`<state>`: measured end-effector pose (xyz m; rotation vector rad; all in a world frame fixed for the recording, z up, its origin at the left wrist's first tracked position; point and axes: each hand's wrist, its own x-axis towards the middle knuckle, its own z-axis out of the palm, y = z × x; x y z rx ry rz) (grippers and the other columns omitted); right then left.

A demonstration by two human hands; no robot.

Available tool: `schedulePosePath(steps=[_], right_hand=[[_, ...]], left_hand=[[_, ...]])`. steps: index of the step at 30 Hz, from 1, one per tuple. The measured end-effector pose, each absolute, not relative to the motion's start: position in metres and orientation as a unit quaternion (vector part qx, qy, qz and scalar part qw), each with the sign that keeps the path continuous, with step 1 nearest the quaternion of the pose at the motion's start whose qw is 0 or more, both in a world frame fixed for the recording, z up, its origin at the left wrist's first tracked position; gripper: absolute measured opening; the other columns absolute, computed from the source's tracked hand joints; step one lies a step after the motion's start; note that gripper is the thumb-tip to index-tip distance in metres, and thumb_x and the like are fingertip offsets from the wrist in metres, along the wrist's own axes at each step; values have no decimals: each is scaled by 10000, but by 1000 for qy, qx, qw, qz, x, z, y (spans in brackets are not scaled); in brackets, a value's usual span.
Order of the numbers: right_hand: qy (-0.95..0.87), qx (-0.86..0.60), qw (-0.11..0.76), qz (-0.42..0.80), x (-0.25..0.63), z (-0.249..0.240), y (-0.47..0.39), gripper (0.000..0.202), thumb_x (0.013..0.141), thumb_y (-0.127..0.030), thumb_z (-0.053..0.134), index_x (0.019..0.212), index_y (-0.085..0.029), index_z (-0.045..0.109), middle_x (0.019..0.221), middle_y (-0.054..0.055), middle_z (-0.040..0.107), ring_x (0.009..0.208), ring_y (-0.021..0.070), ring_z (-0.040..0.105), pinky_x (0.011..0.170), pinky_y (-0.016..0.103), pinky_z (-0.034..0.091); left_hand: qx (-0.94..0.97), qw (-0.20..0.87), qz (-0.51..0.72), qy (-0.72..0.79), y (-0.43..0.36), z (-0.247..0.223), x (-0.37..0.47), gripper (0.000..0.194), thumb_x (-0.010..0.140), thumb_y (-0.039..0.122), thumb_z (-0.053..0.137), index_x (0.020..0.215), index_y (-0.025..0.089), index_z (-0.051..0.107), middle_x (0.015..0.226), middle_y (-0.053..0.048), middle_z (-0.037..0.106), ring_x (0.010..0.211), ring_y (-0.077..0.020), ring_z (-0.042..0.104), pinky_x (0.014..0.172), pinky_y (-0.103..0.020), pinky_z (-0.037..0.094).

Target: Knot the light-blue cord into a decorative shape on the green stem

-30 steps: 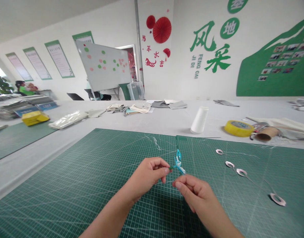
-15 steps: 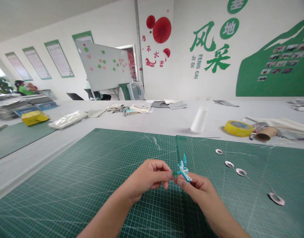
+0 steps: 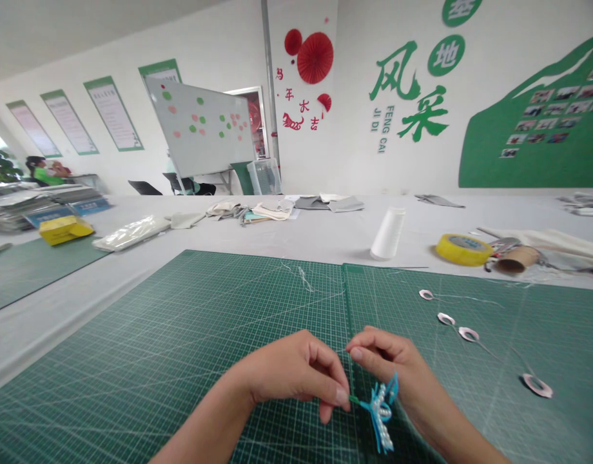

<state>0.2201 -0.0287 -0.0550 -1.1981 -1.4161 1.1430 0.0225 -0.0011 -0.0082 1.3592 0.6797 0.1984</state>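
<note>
A small blue ornament (image 3: 381, 412) with rows of white pearl-like beads and a green wrapped stem hangs low over the cutting mats. My left hand (image 3: 309, 374) pinches the green stem between thumb and fingers, and the beaded part points right and down. Just above the ornament is my right hand (image 3: 390, 357), apart from it, thumb and forefinger pressed together. Whether a fine thread lies in that pinch is too small to see. Under both hands lie green gridded cutting mats (image 3: 238, 309).
Several pale rings with thread tails, one ring (image 3: 469, 334) among them, lie on the right mat. Behind stand a white thread cone (image 3: 389, 233), a yellow tape roll (image 3: 463, 249) and a cardboard tube (image 3: 517, 259). Loose thread (image 3: 303, 278) lies on the left mat. Fabric pieces (image 3: 272, 209) lie farther back.
The ornament has moved down and slightly right in my left hand, tipping over from upright. My right hand has let go of it and sits above it.
</note>
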Motion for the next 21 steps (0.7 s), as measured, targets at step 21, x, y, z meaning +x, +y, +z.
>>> schedulePosePath(steps=[21], right_hand=[[-563, -486, 429, 513, 232, -54, -27, 250, 818, -411, 642, 949, -216, 725, 975, 55, 705, 946, 231, 607, 873, 364, 448]], left_hand=[[662, 697, 42, 272, -1, -16, 19, 142, 768, 237, 665, 876, 235, 758, 530, 55, 593, 525, -83, 518, 608, -201, 399]])
